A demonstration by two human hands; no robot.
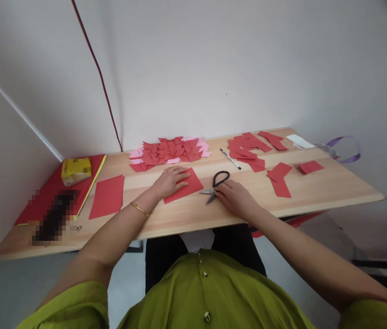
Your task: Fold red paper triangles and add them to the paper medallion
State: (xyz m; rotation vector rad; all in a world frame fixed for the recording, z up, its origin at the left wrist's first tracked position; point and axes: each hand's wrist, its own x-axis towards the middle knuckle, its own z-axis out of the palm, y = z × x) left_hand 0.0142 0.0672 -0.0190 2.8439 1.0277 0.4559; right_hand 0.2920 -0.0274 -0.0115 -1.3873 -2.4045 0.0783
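My left hand lies flat on a red paper sheet near the table's front, its fingers stretched over the sheet. To the right of that sheet, my right hand is closed on a pair of scissors. The scissors have black handles, and their blades are apart, pointing left toward the sheet's edge. Another red sheet rests to the left of my left forearm. Behind my hands lies a pile of folded red and pink paper.
A pen and several folded red pieces lie right of the pile. Farther right are a Y-shaped red piece and white paper. A yellow packet sits on a red folder at left.
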